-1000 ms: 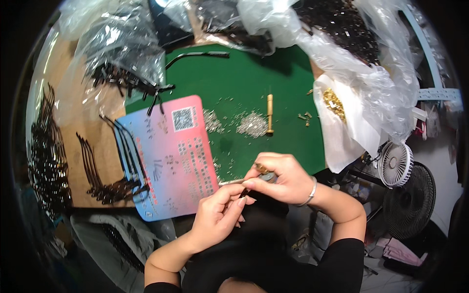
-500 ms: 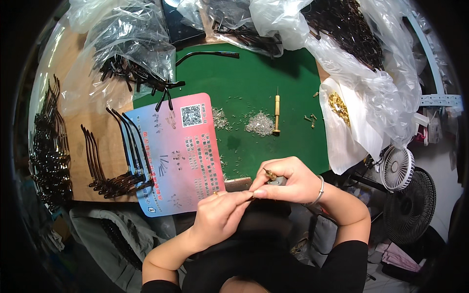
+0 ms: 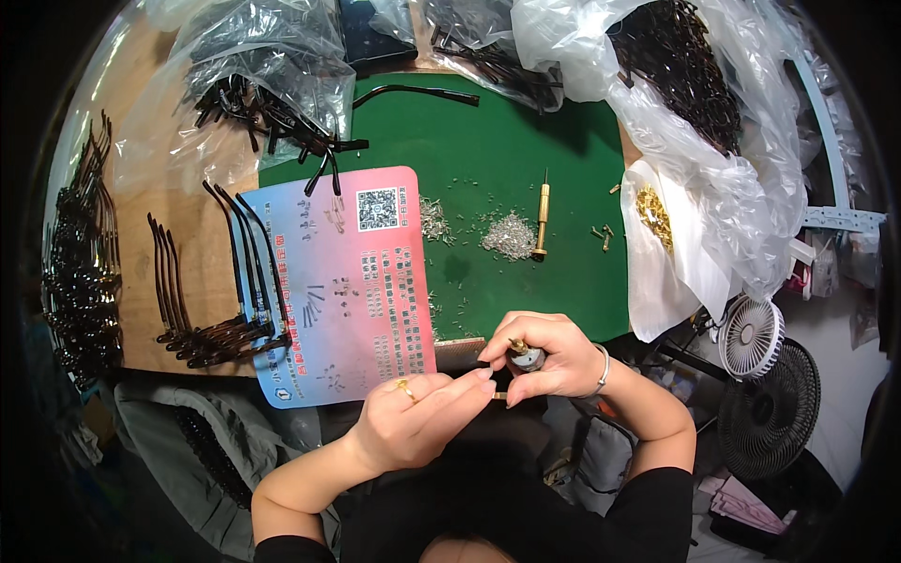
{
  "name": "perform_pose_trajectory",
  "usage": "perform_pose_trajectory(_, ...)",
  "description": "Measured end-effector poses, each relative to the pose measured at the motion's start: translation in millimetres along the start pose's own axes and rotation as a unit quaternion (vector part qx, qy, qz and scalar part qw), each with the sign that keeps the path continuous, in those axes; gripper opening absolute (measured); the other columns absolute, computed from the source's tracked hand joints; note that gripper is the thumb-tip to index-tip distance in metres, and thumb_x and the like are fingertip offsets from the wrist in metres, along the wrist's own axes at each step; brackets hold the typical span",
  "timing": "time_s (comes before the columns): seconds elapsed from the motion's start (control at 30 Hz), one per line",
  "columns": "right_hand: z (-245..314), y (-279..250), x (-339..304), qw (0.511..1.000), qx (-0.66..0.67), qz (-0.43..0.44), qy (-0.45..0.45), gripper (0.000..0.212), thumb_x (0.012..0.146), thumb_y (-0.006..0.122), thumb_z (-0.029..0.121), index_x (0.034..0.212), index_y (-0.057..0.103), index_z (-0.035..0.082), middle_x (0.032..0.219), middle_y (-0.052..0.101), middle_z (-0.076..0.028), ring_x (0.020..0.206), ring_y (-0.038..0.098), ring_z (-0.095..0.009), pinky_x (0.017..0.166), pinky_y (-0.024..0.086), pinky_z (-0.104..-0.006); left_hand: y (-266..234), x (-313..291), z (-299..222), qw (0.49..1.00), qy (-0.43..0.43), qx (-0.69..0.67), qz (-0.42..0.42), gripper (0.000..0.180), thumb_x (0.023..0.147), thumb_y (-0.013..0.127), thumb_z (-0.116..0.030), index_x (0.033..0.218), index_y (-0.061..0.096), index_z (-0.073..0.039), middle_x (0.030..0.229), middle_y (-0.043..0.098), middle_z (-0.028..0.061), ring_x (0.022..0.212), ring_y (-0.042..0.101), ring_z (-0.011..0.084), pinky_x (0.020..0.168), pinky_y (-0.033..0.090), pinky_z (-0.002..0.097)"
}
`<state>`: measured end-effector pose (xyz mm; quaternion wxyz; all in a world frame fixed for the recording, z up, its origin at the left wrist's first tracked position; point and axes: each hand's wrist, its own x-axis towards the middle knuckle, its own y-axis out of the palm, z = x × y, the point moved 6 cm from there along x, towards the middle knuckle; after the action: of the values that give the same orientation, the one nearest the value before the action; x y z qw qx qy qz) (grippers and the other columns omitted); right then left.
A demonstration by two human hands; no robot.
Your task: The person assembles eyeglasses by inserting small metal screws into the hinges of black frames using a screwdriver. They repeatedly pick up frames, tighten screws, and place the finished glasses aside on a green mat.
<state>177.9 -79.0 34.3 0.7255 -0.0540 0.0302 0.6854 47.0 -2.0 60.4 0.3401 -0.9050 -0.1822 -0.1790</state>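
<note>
My right hand (image 3: 556,361) is curled around a short grey tool with a brass tip (image 3: 519,347); the tool's lower part is hidden in the palm. The right thumb reaches toward the left fingertips. My left hand (image 3: 408,418), wearing a ring, has its fingers pressed together. Beside its fingertips shows a small gold-coloured bit (image 3: 498,396), and what the fingers hold is mostly hidden. Both hands are over the near edge of a green mat (image 3: 469,122). Beyond them lie a pile of tiny silver screws (image 3: 509,235) and a brass screwdriver (image 3: 542,221).
Dark eyeglass temples (image 3: 221,340) lie in a row beside a pink-and-blue printed sheet (image 3: 385,272), with a larger stack (image 3: 84,272) at far left. Plastic bags (image 3: 572,38) of parts line the back. Gold parts (image 3: 654,218) sit on white paper at right, near two fans (image 3: 751,338).
My fingertips have drawn slightly apart, and the right thumb has lowered away from the left fingers. The gold-coloured bit now shows between them. The whole view has shifted a little.
</note>
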Motion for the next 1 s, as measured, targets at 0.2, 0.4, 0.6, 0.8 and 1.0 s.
perform_pose_trajectory(0.2,-8,2,4,0.994,-0.071,-0.042,0.073,0.038,0.077,0.071,0.025,0.103,0.057,0.001,0.09,0.058,-0.009,0.08,0.059,-0.018,0.072,0.048,-0.0287,25,-10,14,0.931,-0.275,-0.222,0.086,0.023,0.087,0.054,0.001,0.11,0.057,0.0,0.083,0.067,0.0087,0.061,0.063,0.0106,0.058,0.052,0.0222)
perform_pose_trajectory(0.4,-7,-1,1,0.975,-0.205,-0.061,0.058,0.045,0.081,0.064,0.027,0.112,0.043,0.001,0.103,0.05,-0.017,0.089,0.058,-0.031,0.075,0.049,-0.0368,39,-24,27,0.834,-0.408,-0.353,0.117,0.024,0.089,0.049,0.002,0.113,0.051,0.003,0.091,0.064,0.0088,0.063,0.061,0.0085,0.058,0.052,0.0213)
perform_pose_trajectory(0.6,0,-36,-20,0.932,-0.311,-0.128,0.133,0.035,0.084,0.054,0.009,0.116,0.041,0.004,0.098,0.046,-0.017,0.076,0.058,-0.032,0.069,0.05,-0.0388,15,-40,53,0.833,-0.456,-0.309,-0.044,0.022,0.091,0.048,0.0,0.112,0.05,0.004,0.09,0.065,0.0098,0.06,0.059,0.0072,0.055,0.05,0.0206)
perform_pose_trajectory(0.8,-5,-25,-6,0.828,-0.53,-0.165,0.079,0.04,0.078,0.062,0.012,0.117,0.052,0.011,0.091,0.047,-0.012,0.063,0.06,-0.024,0.049,0.051,-0.0339,27,-18,57,0.9,-0.384,-0.204,-0.036,0.021,0.088,0.05,0.002,0.109,0.052,0.003,0.084,0.067,0.0093,0.053,0.058,0.0082,0.05,0.048,0.0212)
perform_pose_trajectory(1.0,-9,-27,-2,0.816,-0.548,-0.174,0.069,0.043,0.073,0.063,0.01,0.115,0.054,0.012,0.091,0.049,-0.012,0.06,0.06,-0.022,0.047,0.051,-0.0315,27,-17,59,0.912,-0.357,-0.197,-0.037,0.02,0.088,0.05,0.003,0.107,0.053,0.003,0.081,0.067,0.0093,0.049,0.057,0.0081,0.045,0.045,0.0215)
